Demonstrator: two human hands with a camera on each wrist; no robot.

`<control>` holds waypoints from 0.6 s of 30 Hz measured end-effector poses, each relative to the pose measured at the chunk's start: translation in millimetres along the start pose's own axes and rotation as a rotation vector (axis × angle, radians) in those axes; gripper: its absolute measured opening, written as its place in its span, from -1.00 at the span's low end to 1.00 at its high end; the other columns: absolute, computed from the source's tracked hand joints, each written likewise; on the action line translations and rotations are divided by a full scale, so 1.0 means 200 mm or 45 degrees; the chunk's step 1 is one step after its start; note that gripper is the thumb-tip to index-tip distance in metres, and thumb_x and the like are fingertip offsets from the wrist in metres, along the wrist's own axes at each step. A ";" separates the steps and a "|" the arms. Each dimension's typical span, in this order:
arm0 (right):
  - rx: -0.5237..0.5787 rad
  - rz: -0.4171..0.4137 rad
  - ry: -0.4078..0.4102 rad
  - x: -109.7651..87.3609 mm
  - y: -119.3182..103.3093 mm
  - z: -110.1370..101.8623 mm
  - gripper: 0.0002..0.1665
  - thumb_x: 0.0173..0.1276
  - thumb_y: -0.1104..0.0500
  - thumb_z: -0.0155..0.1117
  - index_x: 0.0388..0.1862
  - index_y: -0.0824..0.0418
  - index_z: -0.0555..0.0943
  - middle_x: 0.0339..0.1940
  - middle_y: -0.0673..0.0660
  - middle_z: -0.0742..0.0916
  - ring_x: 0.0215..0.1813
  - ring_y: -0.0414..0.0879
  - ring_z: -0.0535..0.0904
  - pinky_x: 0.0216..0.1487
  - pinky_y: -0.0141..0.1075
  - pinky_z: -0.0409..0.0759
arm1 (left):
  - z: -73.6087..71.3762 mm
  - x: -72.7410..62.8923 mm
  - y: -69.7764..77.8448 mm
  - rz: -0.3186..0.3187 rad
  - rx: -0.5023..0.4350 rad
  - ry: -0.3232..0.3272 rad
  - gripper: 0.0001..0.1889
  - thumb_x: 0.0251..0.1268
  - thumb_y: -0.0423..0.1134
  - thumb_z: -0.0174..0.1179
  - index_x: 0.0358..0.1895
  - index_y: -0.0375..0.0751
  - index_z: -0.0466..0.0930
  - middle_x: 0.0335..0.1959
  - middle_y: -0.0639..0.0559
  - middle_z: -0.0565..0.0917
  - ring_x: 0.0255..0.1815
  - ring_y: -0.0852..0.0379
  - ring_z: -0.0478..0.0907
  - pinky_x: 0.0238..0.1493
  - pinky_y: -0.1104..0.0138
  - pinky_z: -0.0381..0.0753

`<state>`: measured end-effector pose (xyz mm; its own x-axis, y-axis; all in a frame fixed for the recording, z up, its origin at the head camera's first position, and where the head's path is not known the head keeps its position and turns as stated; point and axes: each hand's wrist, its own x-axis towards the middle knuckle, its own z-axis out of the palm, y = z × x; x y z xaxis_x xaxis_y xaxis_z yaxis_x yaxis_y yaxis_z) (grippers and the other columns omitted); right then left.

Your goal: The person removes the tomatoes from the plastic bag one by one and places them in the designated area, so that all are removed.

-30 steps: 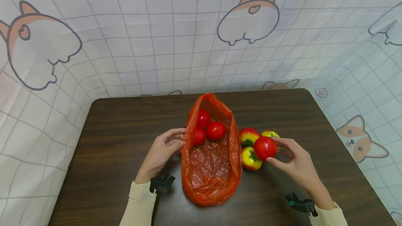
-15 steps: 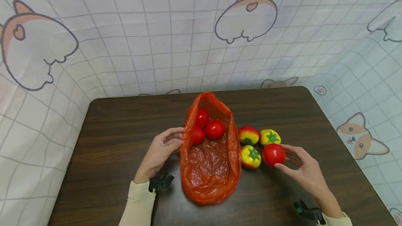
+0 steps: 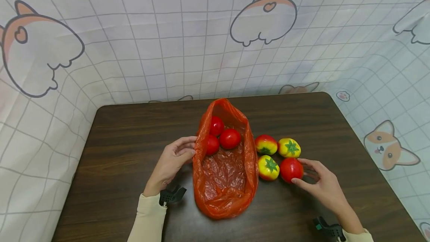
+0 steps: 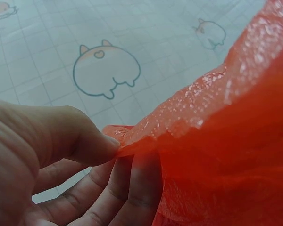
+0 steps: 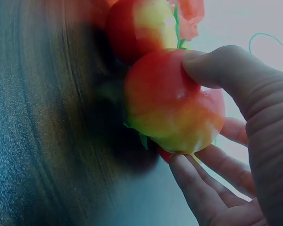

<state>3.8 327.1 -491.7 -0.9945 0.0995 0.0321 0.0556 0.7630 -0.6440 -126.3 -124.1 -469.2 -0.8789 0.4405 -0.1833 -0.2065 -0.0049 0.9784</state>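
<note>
Bag of thin orange-red plastic, crinkled and glossy, mouth gaping upward in a long, uneven oval. Inside, toward the far left, three smooth red fruits, round and shiny, clustered by the wall. Outside the right rim, a close group of leafy fruits, glossy yellow and red with green tops. Underneath, dark brown table with streaky wood grain and rounded far corners; behind, wrinkled cloth printed with grid lines and corgis.

Roomy pocket of wrinkled film in the bag's near half. Wide run of wood left of the left hand, narrower run between the right hand and the table's right edge. Between bag and right hand, a path crowded by fruit.

Bag's left rim pinched between left thumb and fingers. In the right hand's grasp, between thumb and fingertips, a round fruit: smooth-skinned, red from above, yellowish lower down in the right wrist view. Position right of the bag, outside it, just beside the nearest leafy fruit; contact with the tabletop impossible to tell.
</note>
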 end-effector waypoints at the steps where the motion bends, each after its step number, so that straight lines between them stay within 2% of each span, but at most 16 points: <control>1: 0.003 0.000 -0.007 0.00 0.00 0.00 -0.22 0.16 -0.09 0.63 0.31 0.12 0.57 0.16 0.13 0.69 0.00 -0.72 0.44 -0.02 -0.70 0.59 | 0.00 0.00 0.00 0.002 0.000 0.000 -0.54 0.48 -0.23 0.25 0.39 -0.10 0.48 0.17 -0.21 0.61 0.08 0.17 0.73 0.12 0.28 0.76; 7: 0.039 -0.007 -0.040 0.01 0.00 0.03 -0.23 0.16 -0.07 0.64 0.31 0.10 0.57 0.16 0.11 0.68 0.00 -0.69 0.48 0.00 -0.70 0.58 | -0.01 0.00 -0.01 -0.004 0.001 0.006 -0.54 0.48 -0.23 0.25 0.38 -0.09 0.48 0.17 -0.21 0.61 0.08 0.17 0.73 0.13 0.28 0.76; 10: 0.046 -0.007 -0.046 0.02 0.00 0.04 -0.24 0.15 -0.06 0.64 0.31 0.08 0.58 0.16 0.11 0.69 0.00 -0.62 0.52 0.00 -0.62 0.65 | -0.01 0.00 -0.01 -0.005 0.006 0.007 -0.55 0.48 -0.24 0.24 0.39 -0.09 0.48 0.17 -0.20 0.61 0.08 0.16 0.72 0.13 0.27 0.76; 14: 0.026 0.012 -0.061 0.03 -0.02 0.04 -0.24 0.17 -0.09 0.62 0.31 0.08 0.58 0.17 0.12 0.69 0.05 -0.30 0.67 0.02 -0.44 0.75 | -0.01 0.00 0.00 -0.003 0.011 0.008 -0.55 0.48 -0.25 0.23 0.38 -0.09 0.48 0.17 -0.20 0.61 0.08 0.15 0.72 0.14 0.23 0.76; 18: 0.010 0.035 -0.077 0.04 -0.03 0.04 -0.24 0.20 -0.11 0.60 0.33 0.08 0.56 0.20 0.13 0.68 0.11 0.03 0.70 0.04 -0.30 0.78 | -0.01 0.00 0.00 -0.002 0.016 0.011 -0.56 0.48 -0.25 0.23 0.37 -0.08 0.49 0.17 -0.20 0.61 0.08 0.13 0.72 0.16 0.21 0.76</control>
<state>-4.4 318.1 -493.7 -0.9961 0.0818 -0.0317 0.0827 0.7554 -0.6501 -126.8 -125.4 -469.4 -0.8821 0.4330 -0.1857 -0.2028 0.0070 0.9792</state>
